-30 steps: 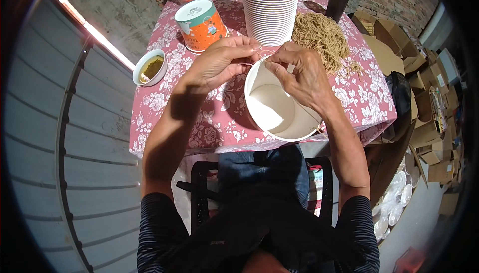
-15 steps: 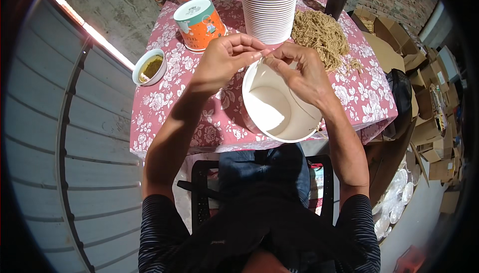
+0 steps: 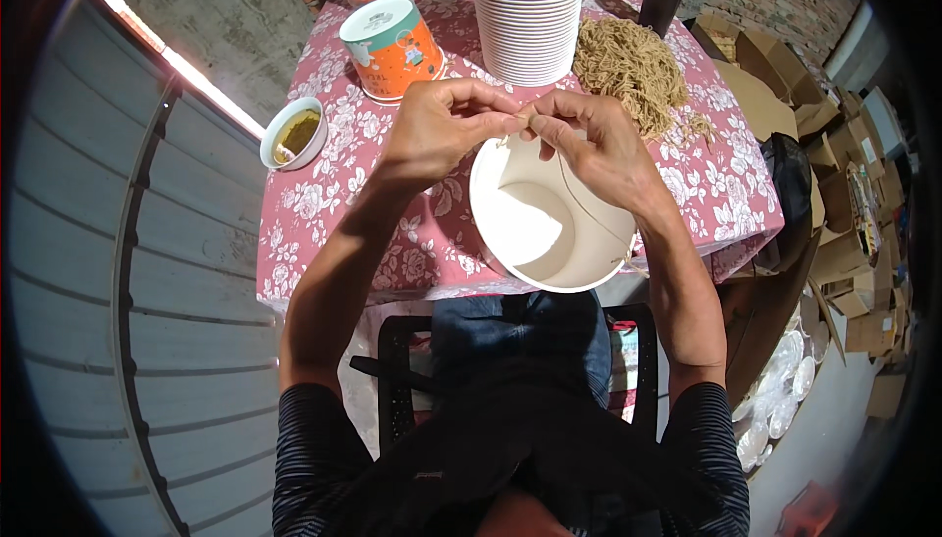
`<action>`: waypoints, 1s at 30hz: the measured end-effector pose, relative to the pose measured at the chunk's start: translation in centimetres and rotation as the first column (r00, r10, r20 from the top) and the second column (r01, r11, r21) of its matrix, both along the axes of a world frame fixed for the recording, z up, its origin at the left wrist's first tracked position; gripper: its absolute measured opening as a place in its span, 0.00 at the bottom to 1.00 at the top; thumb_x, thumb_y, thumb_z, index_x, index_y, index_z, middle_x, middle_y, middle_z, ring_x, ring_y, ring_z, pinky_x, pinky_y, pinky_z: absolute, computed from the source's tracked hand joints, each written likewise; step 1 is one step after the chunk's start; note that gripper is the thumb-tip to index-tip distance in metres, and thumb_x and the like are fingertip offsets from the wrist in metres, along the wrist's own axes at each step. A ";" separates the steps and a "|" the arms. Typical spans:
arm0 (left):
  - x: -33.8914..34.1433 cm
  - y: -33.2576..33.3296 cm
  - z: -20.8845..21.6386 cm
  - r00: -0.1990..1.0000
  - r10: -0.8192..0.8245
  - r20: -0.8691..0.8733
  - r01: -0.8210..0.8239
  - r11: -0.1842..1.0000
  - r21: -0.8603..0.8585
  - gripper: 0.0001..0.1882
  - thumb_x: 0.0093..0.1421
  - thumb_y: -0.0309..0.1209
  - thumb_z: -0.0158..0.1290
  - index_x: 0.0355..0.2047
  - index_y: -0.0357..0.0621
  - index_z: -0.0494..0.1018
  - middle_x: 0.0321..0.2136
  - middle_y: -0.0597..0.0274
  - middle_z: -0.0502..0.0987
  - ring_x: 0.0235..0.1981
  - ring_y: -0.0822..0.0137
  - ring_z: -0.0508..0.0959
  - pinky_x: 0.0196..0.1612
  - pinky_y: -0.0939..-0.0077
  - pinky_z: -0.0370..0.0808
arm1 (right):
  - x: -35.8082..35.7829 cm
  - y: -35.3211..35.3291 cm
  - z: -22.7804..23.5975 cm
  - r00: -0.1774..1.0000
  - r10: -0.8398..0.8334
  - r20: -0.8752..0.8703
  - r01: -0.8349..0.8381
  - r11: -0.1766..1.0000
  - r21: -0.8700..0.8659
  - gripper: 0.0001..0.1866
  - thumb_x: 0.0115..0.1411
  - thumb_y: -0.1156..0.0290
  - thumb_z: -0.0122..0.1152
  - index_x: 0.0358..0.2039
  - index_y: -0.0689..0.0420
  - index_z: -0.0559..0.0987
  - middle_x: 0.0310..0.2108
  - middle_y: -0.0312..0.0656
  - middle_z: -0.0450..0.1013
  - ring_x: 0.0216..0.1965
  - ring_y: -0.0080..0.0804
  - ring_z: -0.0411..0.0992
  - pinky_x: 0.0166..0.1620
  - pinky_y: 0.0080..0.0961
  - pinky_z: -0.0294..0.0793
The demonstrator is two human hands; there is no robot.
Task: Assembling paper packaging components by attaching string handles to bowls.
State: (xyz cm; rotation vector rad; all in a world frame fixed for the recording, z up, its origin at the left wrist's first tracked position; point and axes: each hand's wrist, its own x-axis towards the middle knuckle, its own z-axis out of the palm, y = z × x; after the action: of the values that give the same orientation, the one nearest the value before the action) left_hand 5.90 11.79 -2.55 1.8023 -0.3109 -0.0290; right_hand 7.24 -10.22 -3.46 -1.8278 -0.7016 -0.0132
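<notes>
Several wall surfaces bound our room: grey ribbed panels (image 3: pixel 59 292) at left, then a bare concrete wall (image 3: pixel 211 27) and a brick wall (image 3: pixel 760 7) at the far side. Cardboard boxes (image 3: pixel 868 338) pile up at right, over a grey floor (image 3: pixel 836 439).

We sit at the worktop (image 3: pixel 314 233), covered by a pink cloth (image 3: pixel 721 184) with white flowers, partly in hard sunlight. A tall stack of nested tubs (image 3: pixel 525 17) stands toward its far side. The white tub (image 3: pixel 599 248) under work is at the near edge, mouth tilted toward us, near rim reaching past that edge in this view. Beyond it, an orange-and-green tub (image 3: pixel 394 47) stands upside down at left; a heap of tan cord (image 3: pixel 633 76) lies at right. Smaller: a bowl (image 3: pixel 296 135) of yellowish liquid, far left.

Our left hand (image 3: pixel 440 127) and right hand (image 3: pixel 601 145) meet over the far rim, each grip closed, pinching the thin cord (image 3: pixel 586 208). It crosses the mouth to the lower-right rim; the attachment there is too small to read.

Step in hand, we judge: fingertip work on the cord at the far rim. Next move calls for a fine, even pinch and light tension, lest the tub tip; neither hand grasps its wall.
</notes>
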 end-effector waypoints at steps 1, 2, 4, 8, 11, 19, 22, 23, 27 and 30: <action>0.0 0.0 -0.2 1.000 -0.003 -0.001 0.003 1.000 0.000 0.12 0.63 0.24 0.65 0.45 0.29 0.82 0.38 0.56 0.85 0.40 0.73 0.83 0.45 0.79 0.81 | 0.0 0.0 -0.2 1.000 0.020 0.003 -0.020 0.999 0.026 0.10 0.68 0.72 0.62 0.38 0.67 0.85 0.27 0.41 0.80 0.26 0.24 0.75 0.30 0.27 0.74; 0.1 0.0 -0.5 1.000 -0.004 -0.009 0.003 0.999 -0.051 0.11 0.63 0.25 0.65 0.44 0.29 0.82 0.37 0.56 0.85 0.39 0.73 0.82 0.44 0.79 0.81 | 0.1 -0.1 -0.3 0.999 0.040 0.007 -0.040 0.998 0.052 0.10 0.69 0.72 0.62 0.39 0.67 0.85 0.28 0.42 0.81 0.26 0.24 0.75 0.31 0.26 0.75; 0.2 0.1 -0.9 1.000 -0.005 -0.019 0.003 0.995 -0.102 0.11 0.64 0.25 0.65 0.43 0.29 0.81 0.37 0.57 0.84 0.39 0.73 0.82 0.43 0.79 0.80 | 0.0 -0.1 -0.4 0.999 0.038 -0.003 -0.038 0.997 0.061 0.10 0.68 0.72 0.63 0.40 0.67 0.85 0.29 0.42 0.81 0.27 0.24 0.76 0.31 0.26 0.76; 0.4 0.1 -1.4 0.998 -0.059 -0.028 0.052 0.979 -0.195 0.10 0.66 0.26 0.63 0.44 0.32 0.78 0.38 0.59 0.83 0.39 0.75 0.82 0.43 0.82 0.80 | 0.2 -0.2 -0.5 0.999 0.038 -0.015 -0.037 0.998 0.054 0.10 0.67 0.72 0.64 0.43 0.67 0.86 0.30 0.42 0.82 0.28 0.25 0.77 0.34 0.25 0.79; 0.5 0.0 -1.8 0.998 -0.056 -0.014 0.053 0.979 -0.196 0.10 0.68 0.25 0.61 0.45 0.32 0.76 0.38 0.59 0.82 0.40 0.75 0.82 0.44 0.82 0.80 | 0.1 -0.2 -0.6 0.999 0.039 -0.001 -0.039 0.996 0.079 0.11 0.67 0.73 0.65 0.44 0.67 0.85 0.29 0.41 0.81 0.28 0.25 0.77 0.32 0.24 0.78; 0.5 0.2 -1.9 1.000 -0.026 -0.009 0.023 0.968 -0.249 0.13 0.68 0.26 0.62 0.47 0.30 0.74 0.40 0.56 0.82 0.42 0.73 0.82 0.47 0.79 0.80 | 0.2 -0.2 -1.1 0.997 -0.039 -0.065 0.047 0.990 0.135 0.10 0.65 0.73 0.68 0.40 0.68 0.84 0.26 0.37 0.79 0.26 0.21 0.75 0.30 0.22 0.76; 0.1 -0.3 -1.4 0.999 -0.024 -0.038 0.013 0.969 -0.246 0.12 0.67 0.25 0.62 0.46 0.31 0.73 0.39 0.56 0.82 0.40 0.73 0.82 0.45 0.80 0.81 | 0.2 0.0 -1.1 0.998 0.001 -0.065 0.007 0.993 0.118 0.10 0.65 0.71 0.70 0.36 0.67 0.84 0.25 0.37 0.79 0.25 0.19 0.75 0.28 0.22 0.75; 0.1 -0.4 -1.4 0.999 -0.014 -0.031 0.006 0.970 -0.242 0.11 0.67 0.24 0.62 0.45 0.31 0.73 0.38 0.56 0.83 0.39 0.74 0.82 0.43 0.80 0.81 | 0.3 0.1 -1.2 0.999 0.011 -0.049 -0.005 0.993 0.117 0.10 0.65 0.70 0.70 0.35 0.67 0.85 0.24 0.37 0.79 0.25 0.19 0.75 0.27 0.22 0.74; 0.2 0.1 -1.5 1.000 -0.022 -0.019 0.017 0.974 -0.226 0.11 0.67 0.24 0.62 0.44 0.35 0.72 0.37 0.56 0.83 0.39 0.72 0.84 0.42 0.81 0.82 | 0.0 0.4 -1.1 0.998 -0.060 -0.023 0.062 0.994 0.085 0.10 0.64 0.70 0.71 0.33 0.66 0.85 0.23 0.37 0.80 0.23 0.19 0.74 0.26 0.22 0.73; -0.3 -0.5 -1.1 0.999 0.029 -0.013 -0.031 0.986 -0.163 0.11 0.67 0.25 0.62 0.45 0.35 0.73 0.37 0.58 0.83 0.38 0.75 0.83 0.41 0.83 0.81 | -0.3 0.4 -1.5 0.996 -0.089 0.015 0.086 0.988 0.127 0.09 0.64 0.71 0.70 0.33 0.65 0.86 0.24 0.37 0.81 0.23 0.18 0.74 0.26 0.22 0.73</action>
State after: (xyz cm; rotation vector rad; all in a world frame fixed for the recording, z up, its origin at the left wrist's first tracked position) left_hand 5.58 11.32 -3.60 1.6435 -0.2704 0.0079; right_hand 6.99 -9.82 -4.94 -1.7373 -0.6206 -0.1322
